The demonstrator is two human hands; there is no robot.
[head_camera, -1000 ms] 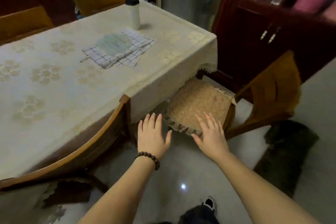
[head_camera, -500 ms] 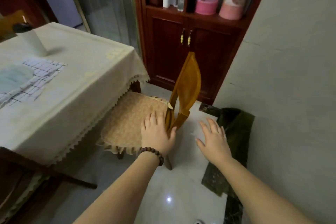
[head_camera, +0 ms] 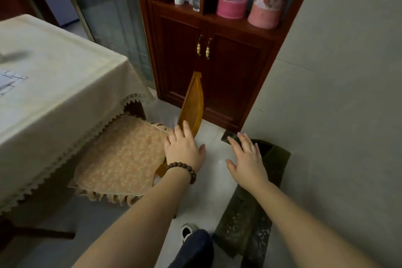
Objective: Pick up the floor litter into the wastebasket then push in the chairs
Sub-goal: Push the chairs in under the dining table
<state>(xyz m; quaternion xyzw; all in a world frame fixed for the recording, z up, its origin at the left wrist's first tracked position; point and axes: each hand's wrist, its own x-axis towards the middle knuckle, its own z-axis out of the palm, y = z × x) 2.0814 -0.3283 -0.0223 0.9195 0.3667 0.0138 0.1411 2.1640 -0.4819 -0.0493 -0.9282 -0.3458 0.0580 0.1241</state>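
A wooden chair with a narrow yellow-brown backrest (head_camera: 193,102) and a frilled tan seat cushion (head_camera: 121,159) stands half under the table (head_camera: 61,85), which wears a cream cloth. My left hand (head_camera: 185,148), beaded bracelet on the wrist, lies flat against the lower end of the backrest, fingers spread. My right hand (head_camera: 248,159) hovers open to the right of the chair, above the white floor and a dark green mat, touching nothing. No litter or wastebasket is in view.
A dark red cabinet (head_camera: 217,67) with pink tube bags on its shelf stands behind the chair. A grey wall (head_camera: 337,93) closes the right side. The dark green mat (head_camera: 256,202) lies along the wall. My shoe (head_camera: 187,231) is on the floor below.
The view has swung right, from the tabletop toward the cabinet. My left hand went from above the seat cushion to the chair's backrest; my right hand moved out to the chair's right side.
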